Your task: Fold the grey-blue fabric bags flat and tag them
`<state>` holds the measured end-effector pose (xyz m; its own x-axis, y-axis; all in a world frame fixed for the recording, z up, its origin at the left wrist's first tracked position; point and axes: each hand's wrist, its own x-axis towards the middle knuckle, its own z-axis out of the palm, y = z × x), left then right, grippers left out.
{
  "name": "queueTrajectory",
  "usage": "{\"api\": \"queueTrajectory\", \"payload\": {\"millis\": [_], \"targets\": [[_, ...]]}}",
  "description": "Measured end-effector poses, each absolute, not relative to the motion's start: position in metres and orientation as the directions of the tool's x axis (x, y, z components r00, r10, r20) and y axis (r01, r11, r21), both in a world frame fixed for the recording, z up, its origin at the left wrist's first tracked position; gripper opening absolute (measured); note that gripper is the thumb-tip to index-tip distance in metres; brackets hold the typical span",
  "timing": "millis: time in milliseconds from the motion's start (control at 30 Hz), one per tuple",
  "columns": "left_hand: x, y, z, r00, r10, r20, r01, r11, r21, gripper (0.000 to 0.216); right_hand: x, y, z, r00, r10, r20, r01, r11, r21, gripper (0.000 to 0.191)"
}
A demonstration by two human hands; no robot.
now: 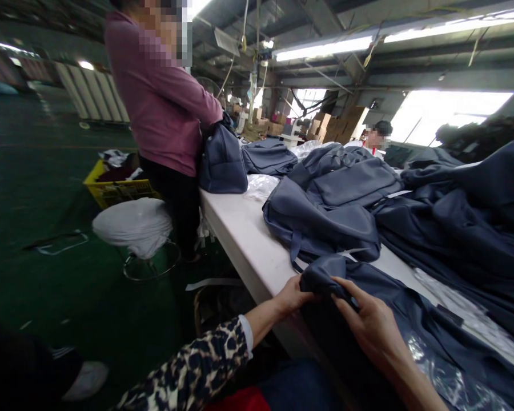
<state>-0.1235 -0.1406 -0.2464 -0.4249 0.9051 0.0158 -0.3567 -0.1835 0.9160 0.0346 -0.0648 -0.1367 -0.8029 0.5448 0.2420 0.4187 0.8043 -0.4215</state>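
Observation:
A limp navy bag lies along the near edge of the white table, partly hanging over it. My left hand pinches a bunched end of this bag, thumb and fingers closed on the cloth. Close by on the right, my right hand grips the same end, fingers curled on a folded edge. What lies inside the fold is hidden. Just beyond my hands rests another navy bag, with a strap hanging toward me. Clear plastic shows on the cloth by my right wrist.
More navy bags are heaped on the right of the white table. A person in a mauve top stands at its far left, by an upright navy bag. On the left are a covered stool and a yellow crate. Another person is behind the heap.

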Motion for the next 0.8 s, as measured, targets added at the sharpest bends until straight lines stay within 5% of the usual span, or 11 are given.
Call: {"api": "queueTrajectory", "payload": {"millis": [267, 400, 567, 800], "targets": [[-0.102, -0.141, -0.258, -0.600, 0.791, -0.121, -0.538, -0.287, 0.793, 0.050, 0.053, -0.106, -0.201, -0.836, 0.442, 0.324, 0.313, 0.871, -0.379, 0.043], [-0.100, -0.143, -0.257, -0.565, 0.819, -0.097, -0.560, -0.295, 0.775, 0.056, 0.044, -0.083, -0.180, -0.893, 0.413, 0.178, 0.254, 0.791, -0.556, 0.037], [-0.101, -0.145, -0.257, -0.524, 0.850, -0.053, -0.582, -0.312, 0.751, 0.061, 0.001, -0.010, -0.163, -0.642, 0.734, 0.221, 0.472, 0.606, -0.641, 0.054], [-0.108, -0.151, -0.256, -0.444, 0.896, 0.001, -0.585, -0.291, 0.757, 0.065, -0.037, 0.033, -0.200, -0.554, 0.814, 0.173, 0.563, 0.520, -0.642, 0.070]]}}
